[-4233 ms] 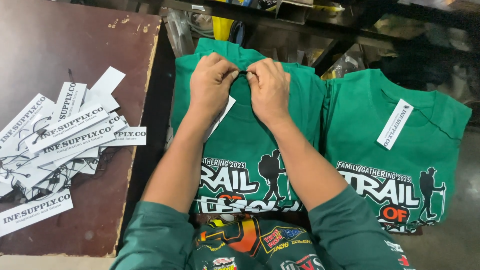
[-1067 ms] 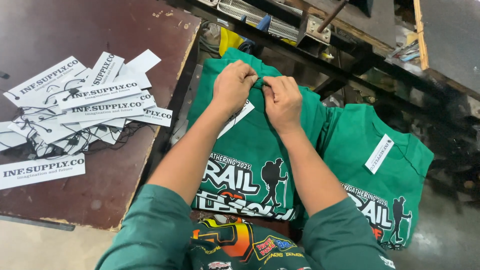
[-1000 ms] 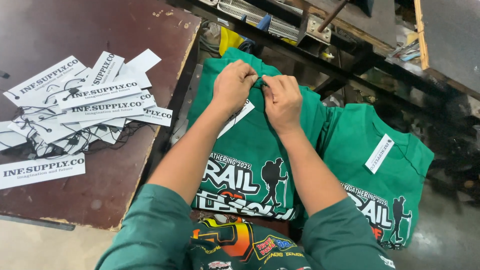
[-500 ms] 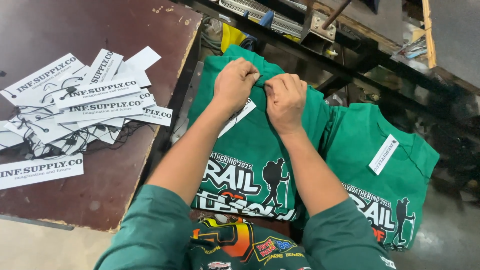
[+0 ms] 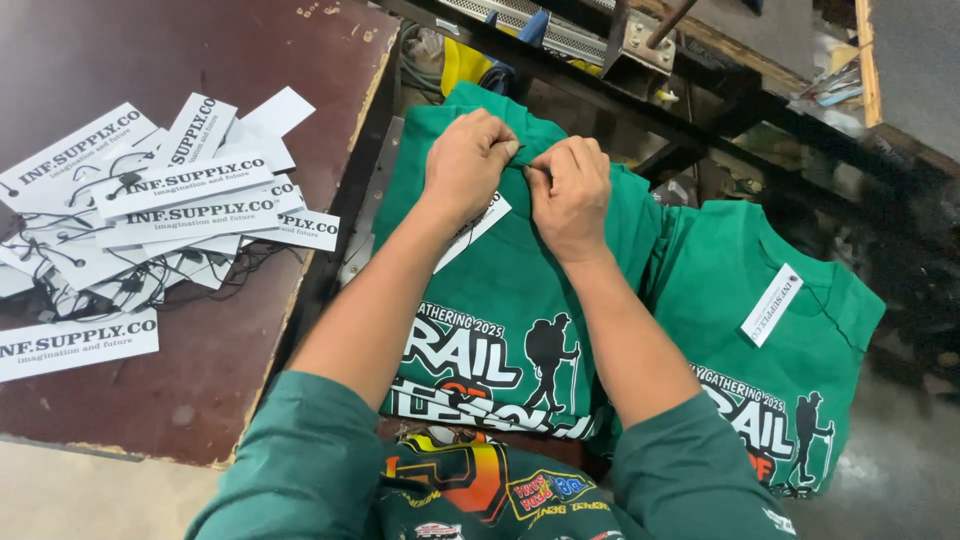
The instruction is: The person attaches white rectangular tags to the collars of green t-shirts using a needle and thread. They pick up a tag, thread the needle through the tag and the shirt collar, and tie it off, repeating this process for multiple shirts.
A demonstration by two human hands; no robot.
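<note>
From the head view, a dark brown, scuffed wooden tabletop fills the left side, its near edge worn pale. To its right, lower down, sits a cluttered work area with a dark metal frame running across the far side, and a grey floor shows at the right edge.

A loose heap of white rectangular paper hang tags with black print and thin black strings lies on the left of the table, overlapping one another; their exact number cannot be told, but it is well over ten. One more lies apart at the near left.

Two green cotton T-shirts with white and black hiker prints are in view. The nearer green T-shirt lies folded in the middle, just beside the table's right edge, print facing up. The second green T-shirt lies to its right, touching it, and carries one white tag on its chest.

Both forearms, in pushed-up green sleeves, reach away over the middle shirt and cover part of its print. The left hand and the right hand meet at the shirt's far collar, fingertips pressed together and pinching the collar edge between them. A white tag shows beneath the left wrist, partly hidden.
</note>
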